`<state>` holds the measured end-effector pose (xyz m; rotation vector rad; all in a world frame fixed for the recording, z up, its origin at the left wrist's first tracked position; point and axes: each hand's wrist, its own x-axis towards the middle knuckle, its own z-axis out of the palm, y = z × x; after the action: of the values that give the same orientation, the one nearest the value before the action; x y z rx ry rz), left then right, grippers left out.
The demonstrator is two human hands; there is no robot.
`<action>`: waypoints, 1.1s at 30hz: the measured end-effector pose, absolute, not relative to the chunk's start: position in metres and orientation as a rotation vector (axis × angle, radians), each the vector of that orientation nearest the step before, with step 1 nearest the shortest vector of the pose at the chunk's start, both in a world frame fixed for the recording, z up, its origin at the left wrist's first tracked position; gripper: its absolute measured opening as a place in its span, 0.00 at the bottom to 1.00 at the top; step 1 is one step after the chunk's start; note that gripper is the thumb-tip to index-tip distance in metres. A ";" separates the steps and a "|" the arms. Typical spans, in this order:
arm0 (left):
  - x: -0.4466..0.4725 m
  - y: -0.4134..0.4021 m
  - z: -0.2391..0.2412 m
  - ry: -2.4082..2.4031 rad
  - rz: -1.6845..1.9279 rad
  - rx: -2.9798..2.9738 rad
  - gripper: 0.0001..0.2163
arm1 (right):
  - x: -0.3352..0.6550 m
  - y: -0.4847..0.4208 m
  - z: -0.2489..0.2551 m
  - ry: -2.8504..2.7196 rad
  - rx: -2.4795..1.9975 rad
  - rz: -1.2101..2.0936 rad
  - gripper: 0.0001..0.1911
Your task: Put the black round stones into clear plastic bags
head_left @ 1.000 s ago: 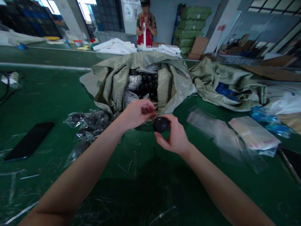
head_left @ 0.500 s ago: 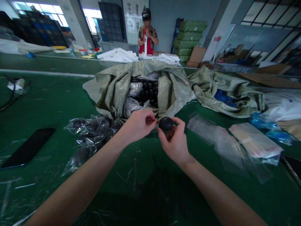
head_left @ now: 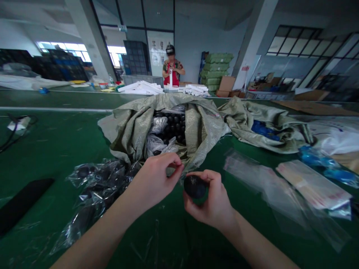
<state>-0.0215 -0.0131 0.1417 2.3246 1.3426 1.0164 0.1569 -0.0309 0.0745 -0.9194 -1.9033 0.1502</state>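
A smooth, dark, egg-shaped ball (head_left: 195, 186) is held between the thumb and fingers of my right hand (head_left: 214, 200). Just left of it, my left hand (head_left: 157, 177) is closed in a pinch; whatever its fingertips hold, if anything, is too small to make out. Beyond both hands, an open woven sack (head_left: 203, 130) shows many similar black balls (head_left: 175, 125) and some crumpled clear plastic (head_left: 159, 125). To the left of my left hand lie several dark balls wrapped in clear bags (head_left: 103, 181).
Flat clear bags (head_left: 260, 172) and a thicker bag stack (head_left: 314, 183) lie at right. Another sack (head_left: 269, 112) with blue pieces stands behind them. A black phone (head_left: 25, 200) is at left. Across the green table (head_left: 56, 149), a person (head_left: 171, 69) handles a white strip.
The camera has tilted up, so the scene sits lower. My right hand still holds the ball, now turned slightly; my left fingertips are a little farther from it.
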 end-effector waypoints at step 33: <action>-0.019 -0.005 0.128 1.453 0.925 2.325 0.08 | 0.151 -0.027 0.072 -2.098 -1.316 0.019 0.23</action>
<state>-0.0189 -0.0053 0.1282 2.3250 1.4526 0.9247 0.1512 -0.0270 0.0722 -1.3164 -2.0983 0.0189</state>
